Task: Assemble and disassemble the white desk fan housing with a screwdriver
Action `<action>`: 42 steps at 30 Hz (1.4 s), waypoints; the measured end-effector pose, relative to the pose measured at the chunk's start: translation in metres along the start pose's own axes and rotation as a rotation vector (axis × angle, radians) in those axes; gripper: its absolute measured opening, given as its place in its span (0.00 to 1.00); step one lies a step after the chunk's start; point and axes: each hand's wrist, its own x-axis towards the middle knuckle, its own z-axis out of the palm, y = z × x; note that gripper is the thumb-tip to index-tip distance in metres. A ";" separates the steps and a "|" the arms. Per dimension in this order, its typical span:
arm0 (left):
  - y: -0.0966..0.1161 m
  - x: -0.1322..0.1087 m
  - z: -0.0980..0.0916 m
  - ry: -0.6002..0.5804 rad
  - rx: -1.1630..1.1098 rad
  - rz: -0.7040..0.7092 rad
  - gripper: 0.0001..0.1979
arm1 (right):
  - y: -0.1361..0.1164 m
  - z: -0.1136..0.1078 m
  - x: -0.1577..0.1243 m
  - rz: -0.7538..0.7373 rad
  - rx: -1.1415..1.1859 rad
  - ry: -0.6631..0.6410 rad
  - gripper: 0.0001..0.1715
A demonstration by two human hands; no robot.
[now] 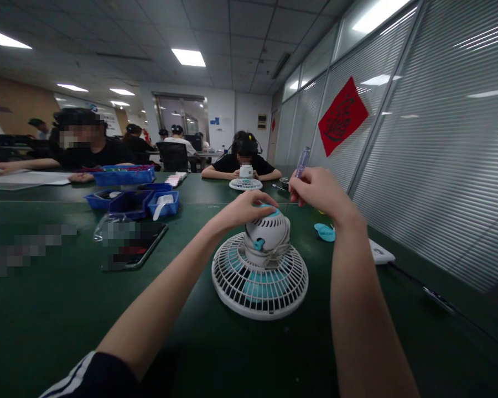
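Note:
A small white fan [260, 275] with blue blades lies face down on the green table [58, 309], its round motor housing [266, 232] pointing up. My left hand [244, 209] rests on top of that housing, fingers curled over it. My right hand [320, 190] is raised just right of the housing, closed around a screwdriver with a clear purple handle [302, 162], the shaft pointing down towards the fan. A loose blue plastic part [325, 232] lies on the table behind my right wrist.
A phone [135, 251] and a clear bag lie to the left, with blue parts trays [133, 202] behind them. A white block [380, 254] sits at the right edge by the blinds. A person across the table [243, 163] handles another fan; more people sit far left.

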 end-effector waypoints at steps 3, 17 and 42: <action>0.004 -0.001 -0.001 -0.016 -0.007 -0.014 0.12 | 0.001 0.001 0.000 -0.015 -0.008 0.001 0.10; 0.010 0.000 -0.001 -0.051 0.014 -0.016 0.10 | 0.004 0.001 0.000 -0.015 -0.012 0.001 0.10; -0.014 0.003 0.011 0.072 -0.354 -0.028 0.09 | 0.002 0.002 0.002 0.011 -0.071 -0.051 0.09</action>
